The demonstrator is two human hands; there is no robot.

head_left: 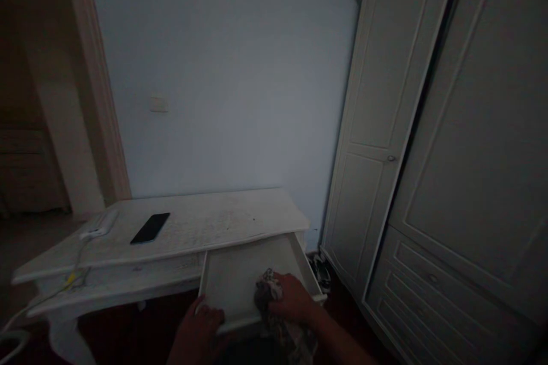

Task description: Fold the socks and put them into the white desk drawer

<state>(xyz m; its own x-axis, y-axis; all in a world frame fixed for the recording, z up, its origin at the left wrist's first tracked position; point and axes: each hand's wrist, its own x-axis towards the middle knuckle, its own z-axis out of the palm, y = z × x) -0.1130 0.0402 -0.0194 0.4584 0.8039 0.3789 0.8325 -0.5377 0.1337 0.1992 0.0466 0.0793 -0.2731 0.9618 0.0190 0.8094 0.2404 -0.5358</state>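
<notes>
A white desk (222,222) stands against the wall, its right drawer (233,282) pulled out. My left hand (201,333) grips the drawer's front edge, fingers curled over it. My right hand (293,296) is closed on a crumpled patterned cloth (268,291) pressed onto the drawer's bottom near the front right corner. Part of the cloth hangs down over the drawer's front, below my wrist. The room is dim.
A black phone (150,227) and a white power strip (100,223) with a cable lie on the desk's left half. A tall white wardrobe (449,182) stands to the right, one door ajar. A doorway (34,125) opens at far left. Shoes (321,274) lie by the wardrobe.
</notes>
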